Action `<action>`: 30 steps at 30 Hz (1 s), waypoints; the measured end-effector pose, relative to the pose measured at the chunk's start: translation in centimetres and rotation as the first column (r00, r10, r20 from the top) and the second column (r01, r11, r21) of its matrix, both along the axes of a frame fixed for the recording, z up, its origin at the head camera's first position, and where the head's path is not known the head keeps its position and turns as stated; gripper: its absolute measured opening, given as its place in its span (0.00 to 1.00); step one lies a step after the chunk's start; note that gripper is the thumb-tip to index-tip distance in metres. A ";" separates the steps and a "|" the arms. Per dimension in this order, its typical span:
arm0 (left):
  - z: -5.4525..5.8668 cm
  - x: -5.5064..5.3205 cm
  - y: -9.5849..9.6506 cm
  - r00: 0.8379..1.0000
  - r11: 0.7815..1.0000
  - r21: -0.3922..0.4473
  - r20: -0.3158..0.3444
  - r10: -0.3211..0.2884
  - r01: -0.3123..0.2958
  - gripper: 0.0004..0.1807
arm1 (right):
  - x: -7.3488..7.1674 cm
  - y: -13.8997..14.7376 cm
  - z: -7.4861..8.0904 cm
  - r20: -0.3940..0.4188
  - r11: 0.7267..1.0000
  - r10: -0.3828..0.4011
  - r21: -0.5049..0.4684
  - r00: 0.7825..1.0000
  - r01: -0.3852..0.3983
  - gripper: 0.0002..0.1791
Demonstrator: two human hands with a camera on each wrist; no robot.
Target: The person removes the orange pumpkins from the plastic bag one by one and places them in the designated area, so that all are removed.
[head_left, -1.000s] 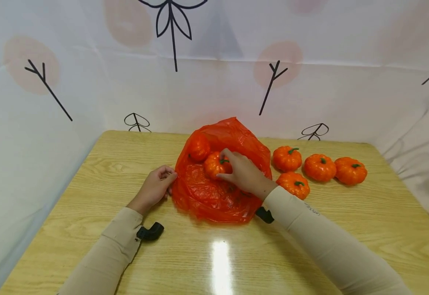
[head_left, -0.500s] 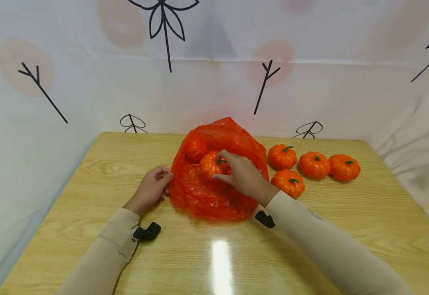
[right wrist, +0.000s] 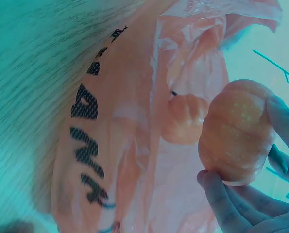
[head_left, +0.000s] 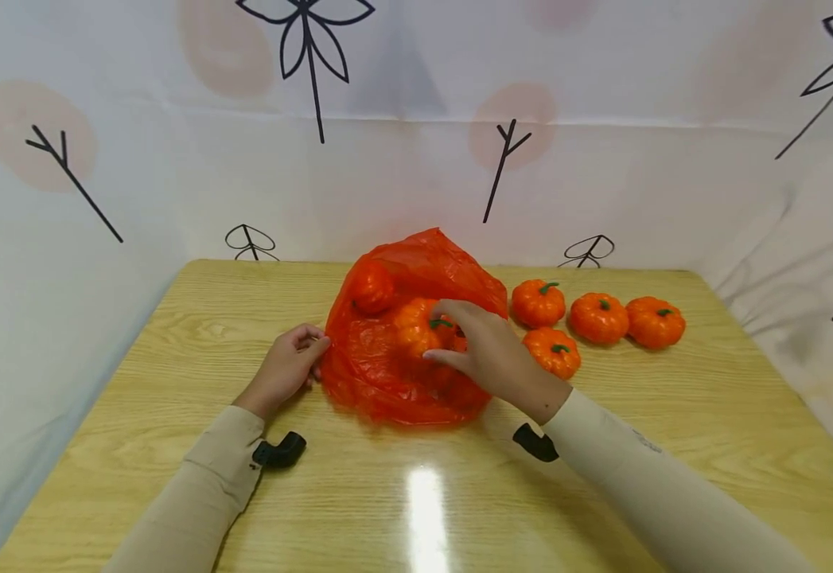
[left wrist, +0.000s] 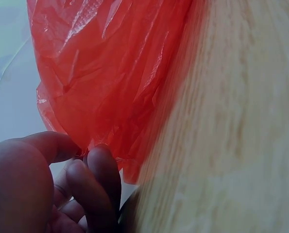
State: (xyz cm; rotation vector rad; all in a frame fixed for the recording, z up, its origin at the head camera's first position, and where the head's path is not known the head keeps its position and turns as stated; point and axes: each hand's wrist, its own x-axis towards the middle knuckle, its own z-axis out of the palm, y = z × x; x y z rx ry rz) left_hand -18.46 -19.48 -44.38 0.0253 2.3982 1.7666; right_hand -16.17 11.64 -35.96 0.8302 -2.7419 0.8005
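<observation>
My right hand (head_left: 498, 350) grips a small orange pumpkin (head_left: 414, 326) with a green stem, over the mouth of a red plastic bag (head_left: 452, 267). In the right wrist view that pumpkin (right wrist: 237, 131) sits between thumb and fingers, in front of the bag. Another pumpkin (head_left: 373, 288) lies inside at the bag's back left. My left hand (head_left: 283, 368) is at the bag's left edge; in the left wrist view, thumb and forefinger pinch the red film (left wrist: 100, 97). Part of the bag's inside is hidden behind the right hand.
Several more pumpkins stand on the wooden table (head_left: 173, 374) right of the bag; one (head_left: 552, 352) is close to the right forearm, another (head_left: 655, 322) farthest right. A patterned cloth (head_left: 402, 175) hangs behind the table's back edge.
The view has turned slightly to the right. My right hand and its pumpkin have shifted a little right relative to the bag, and the pumpkin looks slightly larger. My left hand keeps its pinch.
</observation>
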 end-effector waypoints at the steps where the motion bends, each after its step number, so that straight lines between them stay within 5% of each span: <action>1: 0.1 0.1 0.0 1.000 1.000 0.001 0.003 0.001 -0.001 0.15 | 0.2 0.2 0.1 -0.010 1.000 -0.002 -0.001 1.000 0.002 0.25; 9: 1.5 0.5 0.4 1.000 1.000 -0.006 0.026 -0.007 0.007 0.12 | 1.1 1.7 0.7 -0.029 0.999 -0.016 -0.033 0.999 0.015 0.28; 18: 0.1 0.0 0.0 1.000 1.000 0.006 0.009 -0.006 0.006 0.16 | 2.0 4.2 1.1 -0.026 0.997 -0.072 -0.030 0.997 0.071 0.29; 30: 0.1 0.2 -0.1 1.000 1.000 0.008 -0.009 -0.022 0.022 0.16 | 3.5 8.9 1.4 -0.082 0.985 -0.171 -0.050 0.982 0.167 0.29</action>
